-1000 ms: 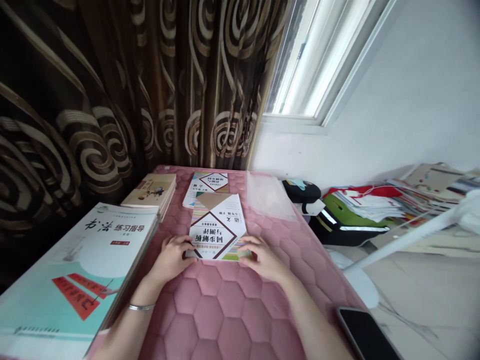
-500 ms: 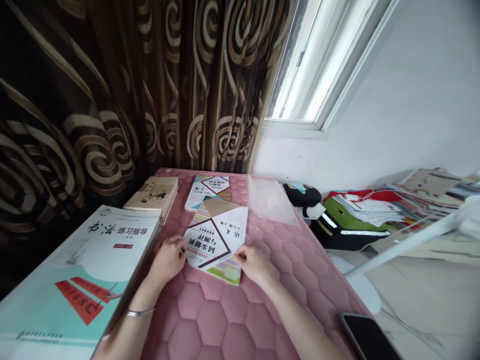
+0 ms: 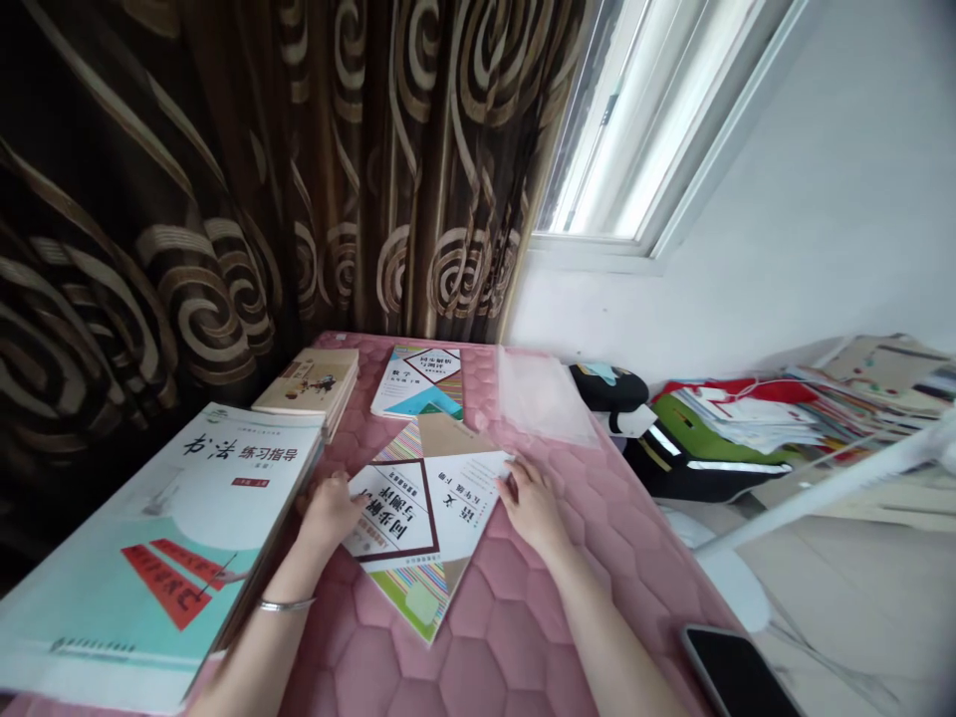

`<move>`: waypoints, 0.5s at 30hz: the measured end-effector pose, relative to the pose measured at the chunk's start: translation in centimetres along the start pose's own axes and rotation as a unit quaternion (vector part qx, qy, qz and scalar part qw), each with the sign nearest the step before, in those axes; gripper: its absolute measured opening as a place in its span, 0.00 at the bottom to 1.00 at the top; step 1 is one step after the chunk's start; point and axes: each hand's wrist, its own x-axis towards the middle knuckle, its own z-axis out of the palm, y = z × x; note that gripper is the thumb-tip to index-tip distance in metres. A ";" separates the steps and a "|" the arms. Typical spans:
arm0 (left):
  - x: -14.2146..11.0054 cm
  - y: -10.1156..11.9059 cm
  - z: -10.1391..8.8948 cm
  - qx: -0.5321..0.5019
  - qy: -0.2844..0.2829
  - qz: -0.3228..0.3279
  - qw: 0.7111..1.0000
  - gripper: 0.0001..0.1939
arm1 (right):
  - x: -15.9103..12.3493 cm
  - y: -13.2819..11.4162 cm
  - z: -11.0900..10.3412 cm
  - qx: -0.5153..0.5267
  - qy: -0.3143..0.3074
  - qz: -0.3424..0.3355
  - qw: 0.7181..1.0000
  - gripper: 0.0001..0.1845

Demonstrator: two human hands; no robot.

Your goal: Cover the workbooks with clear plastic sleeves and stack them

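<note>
Head view: the workbook [image 3: 407, 508] is pinched by the left hand [image 3: 334, 510], its far corner touched by the right hand [image 3: 534, 506], grip unclear; likely light, flexible, best held by opposite edges.

Dark brown fabric curtain [image 3: 418, 169] with cream spirals hung in folds ahead of me, behind pink hexagon-quilted surface [image 3: 464, 677]. To my right, saw white-framed window [image 3: 634, 119], daylight bright through it, set in plain pale wall [image 3: 829, 179]. Left side lay in shade. Past surface's right edge I saw pale floor [image 3: 881, 607] below, white slanting pole [image 3: 822, 494] rising from rounded white base [image 3: 736, 590].
</note>
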 end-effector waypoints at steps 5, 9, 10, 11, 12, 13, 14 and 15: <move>-1.1 1.6 -0.9 0.065 0.044 0.029 0.996 0.12 | -0.6 2.0 1.6 0.018 0.007 -0.031 0.999 0.16; -0.8 3.7 -2.5 0.087 0.105 0.105 0.985 0.12 | -0.6 2.4 0.5 0.019 0.049 0.001 0.999 0.13; -0.2 4.3 -3.0 0.088 0.123 0.122 0.981 0.13 | -0.6 2.5 0.2 0.017 0.048 0.010 0.999 0.12; 0.5 5.0 -3.4 0.088 0.141 0.133 0.977 0.13 | -0.6 2.6 0.0 0.015 0.043 0.020 0.999 0.12; 1.4 5.7 -3.7 0.087 0.155 0.140 0.974 0.14 | -0.7 2.8 -0.2 0.013 0.036 0.033 0.999 0.12; 2.4 6.5 -3.9 0.085 0.163 0.143 0.972 0.14 | -0.8 2.9 -0.3 0.011 0.031 0.047 0.998 0.11; 3.5 7.3 -4.1 0.085 0.169 0.147 0.971 0.15 | -0.9 2.9 -0.4 0.007 0.027 0.063 0.998 0.11; 4.7 8.0 -4.1 0.091 0.169 0.155 0.969 0.15 | -1.0 3.0 -0.4 0.003 0.025 0.079 0.997 0.10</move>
